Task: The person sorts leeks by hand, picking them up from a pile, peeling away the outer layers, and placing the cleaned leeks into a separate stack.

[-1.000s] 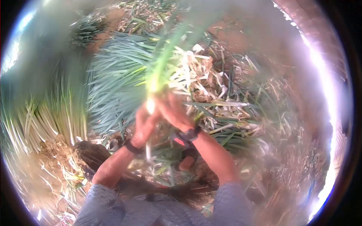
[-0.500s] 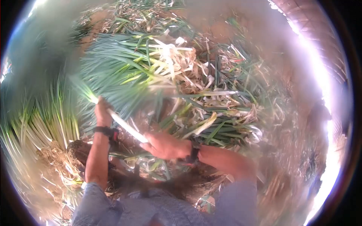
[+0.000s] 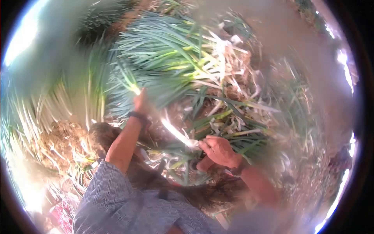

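Left hand [image 3: 142, 102] grips the onion stalk [image 3: 176, 132], right hand [image 3: 221, 151] pinches its white end [image 3: 191, 143]! A hard tug between them could snap it.

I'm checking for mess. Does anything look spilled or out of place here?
Loose leaf scraps lie jumbled beyond the right hand, untidy beside the roughly aligned green onions. Nothing else stands out, though the edges are blurred.

The brown ground [image 3: 125, 24] carries a flat-laid heap of long green stalks [image 3: 156, 54]; a second bunch [image 3: 58, 103], left, roots nearest the person; and loose leaves [image 3: 251, 142], right.
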